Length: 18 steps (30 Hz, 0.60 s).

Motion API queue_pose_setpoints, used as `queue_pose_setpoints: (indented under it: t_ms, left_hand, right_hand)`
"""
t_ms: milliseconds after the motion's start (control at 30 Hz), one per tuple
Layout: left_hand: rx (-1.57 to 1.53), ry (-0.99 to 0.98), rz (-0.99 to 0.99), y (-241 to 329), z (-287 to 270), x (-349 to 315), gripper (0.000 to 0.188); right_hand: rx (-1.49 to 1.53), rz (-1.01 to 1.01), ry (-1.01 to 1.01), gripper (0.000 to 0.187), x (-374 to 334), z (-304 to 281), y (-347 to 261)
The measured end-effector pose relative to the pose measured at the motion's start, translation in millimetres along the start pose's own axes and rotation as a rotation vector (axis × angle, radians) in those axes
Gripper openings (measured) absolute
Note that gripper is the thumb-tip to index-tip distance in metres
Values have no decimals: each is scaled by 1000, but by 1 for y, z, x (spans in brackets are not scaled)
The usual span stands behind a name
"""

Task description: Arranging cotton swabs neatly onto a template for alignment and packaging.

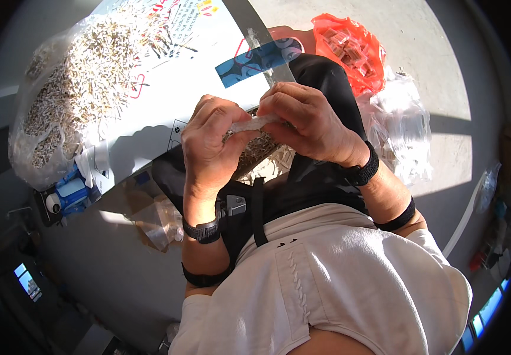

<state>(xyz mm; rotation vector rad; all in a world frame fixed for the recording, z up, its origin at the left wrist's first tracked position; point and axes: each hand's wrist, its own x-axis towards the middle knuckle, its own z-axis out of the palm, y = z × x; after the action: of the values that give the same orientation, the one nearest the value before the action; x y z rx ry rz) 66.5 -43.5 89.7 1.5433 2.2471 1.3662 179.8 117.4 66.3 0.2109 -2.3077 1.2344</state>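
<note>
A small strip of clear, crumpled plastic [254, 124], which looks like the top of a little bag, stretches between my two hands above my lap. My left hand [213, 133] pinches one end between thumb and fingers. The other end is pinched by my right hand [314, 123], its fingers curled in. Just beneath the hands, many small pale, dark-tipped sticks [261, 151] lie between my legs, partly hidden by my fingers. Whether the strip joins onto them cannot be made out.
A white printed surface [208, 65] carries a large clear bag spilling similar sticks [98, 74]. A blue patterned strip [249, 64] lies at its right edge. Beyond my knee stand a red bag of small packets [353, 53] and clear plastic bags [402, 127]. A blue-and-white object [72, 195] is lower left.
</note>
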Motion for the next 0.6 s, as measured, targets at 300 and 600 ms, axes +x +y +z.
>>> queue_pose_setpoints:
  t_ms: [300,600]
  left_hand:
    - [27,49,-85,1,8,-3,24]
    - [-47,-17,-133,-6,7,-6,32]
  right_hand:
    - [-81,-32,60,26,0,4,4]
    - [36,68,59,24,-2,3,4]
